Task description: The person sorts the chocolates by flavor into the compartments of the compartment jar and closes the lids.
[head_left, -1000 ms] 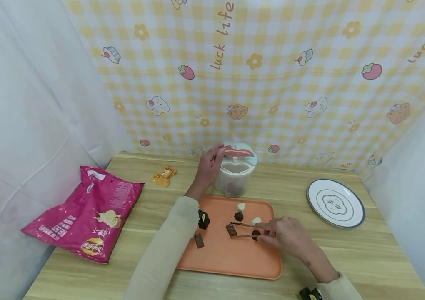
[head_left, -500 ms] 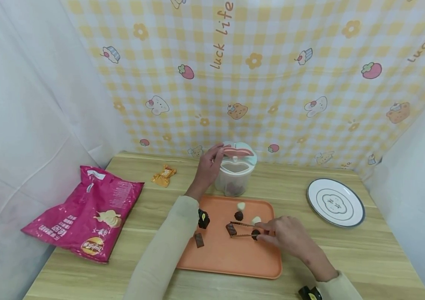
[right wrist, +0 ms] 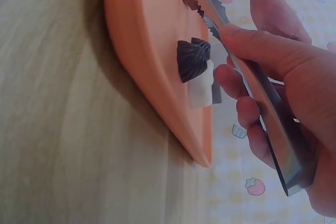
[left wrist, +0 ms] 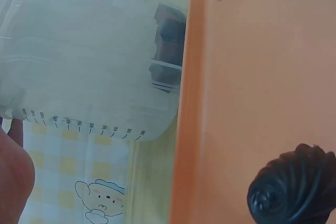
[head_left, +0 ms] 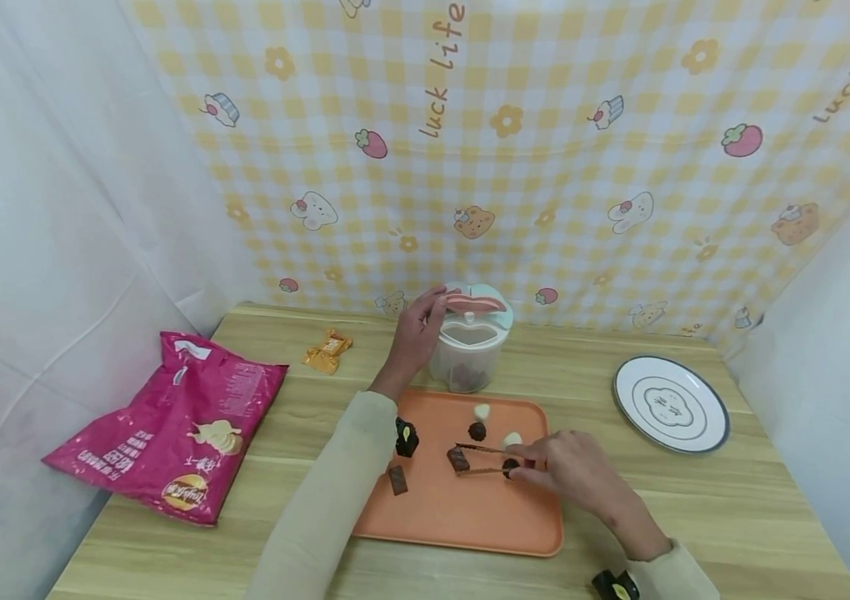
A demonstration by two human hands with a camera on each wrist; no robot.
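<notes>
My left hand (head_left: 417, 329) grips the left side of a clear lidded canister (head_left: 466, 358), its fingers at the raised pink flap (head_left: 476, 304). Dark pieces (left wrist: 169, 45) show inside near its bottom. In my right hand (head_left: 578, 471) are metal serrated tongs (right wrist: 262, 98), pinched between thumb and fingers. The tongs' two tips stand on either side of a brown rectangular chocolate (head_left: 458, 459) on the orange tray (head_left: 470, 521). Close by lie a dark round chocolate (head_left: 477, 431), another ridged dark one (right wrist: 193, 59) under the tongs, and two white pieces (head_left: 482, 412).
A second rectangular chocolate (head_left: 397, 480) and a dark swirled piece (left wrist: 291, 184) lie on the tray's left part. A pink chip bag (head_left: 192, 425) and gold-wrapped candy (head_left: 328, 352) are left of it. A white plate (head_left: 671, 406) stands right. A patterned cloth (head_left: 507, 167) hangs behind.
The right hand and tongs have shifted very slightly left, and the rectangular chocolate between the tips has moved a little with them. The left hand holds its place at the canister.
</notes>
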